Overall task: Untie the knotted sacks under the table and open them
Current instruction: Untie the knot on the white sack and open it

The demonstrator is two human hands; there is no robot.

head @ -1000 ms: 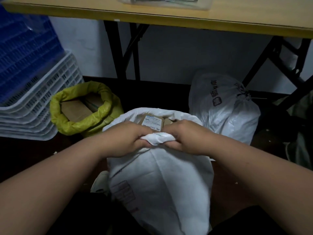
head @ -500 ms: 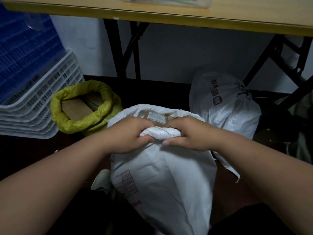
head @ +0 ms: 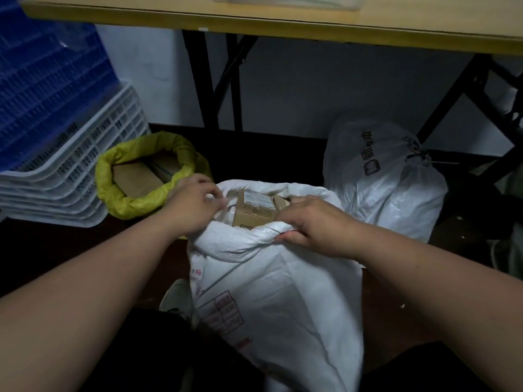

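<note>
Woven plastic white sack (head: 277,301); matt cardboard box (head: 253,212); wooden tabletop (head: 311,21).

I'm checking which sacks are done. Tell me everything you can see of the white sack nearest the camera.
The white sack looks like woven plastic, with red printed boxes low on its front. It stands upright on the floor, its mouth open and its rim rolled outward. Brown cardboard boxes with a white label show inside. The right hand grips the near rim; the left hand is at the left rim.

Both forearms are bare from the lower frame corners up to the left hand (head: 192,206) and right hand (head: 314,224): no sleeves, gloves, watch or rings visible.
</note>
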